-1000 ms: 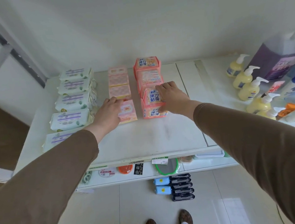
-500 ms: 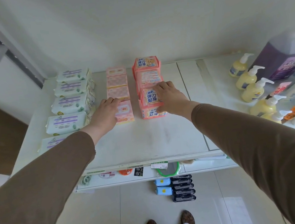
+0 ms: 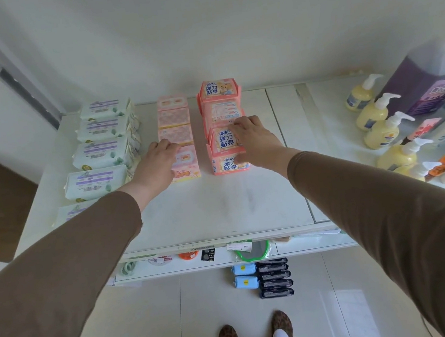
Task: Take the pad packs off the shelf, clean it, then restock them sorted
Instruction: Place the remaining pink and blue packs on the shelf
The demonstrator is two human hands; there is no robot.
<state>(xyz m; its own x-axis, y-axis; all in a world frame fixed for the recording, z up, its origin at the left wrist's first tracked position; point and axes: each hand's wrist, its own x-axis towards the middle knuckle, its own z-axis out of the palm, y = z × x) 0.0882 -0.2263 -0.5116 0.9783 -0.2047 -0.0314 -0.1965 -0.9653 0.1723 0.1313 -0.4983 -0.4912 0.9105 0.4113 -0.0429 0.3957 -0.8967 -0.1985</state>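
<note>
In front of the coral pad row (image 3: 224,129) you have bare shelf (image 3: 221,210) to its front edge. To its left, the pale pink row (image 3: 176,134) leaves a narrow lane. To its right, open shelf reaches the soap bottles (image 3: 379,132).

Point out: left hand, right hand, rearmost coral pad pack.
left hand (image 3: 156,165), head view, back of hand
right hand (image 3: 257,139), head view, back of hand
rearmost coral pad pack (image 3: 217,90), head view, printed top face

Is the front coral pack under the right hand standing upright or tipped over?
Upright. The front coral pack stands square on the shelf, label facing forward, in line with its row; the right hand rests on top.
</note>
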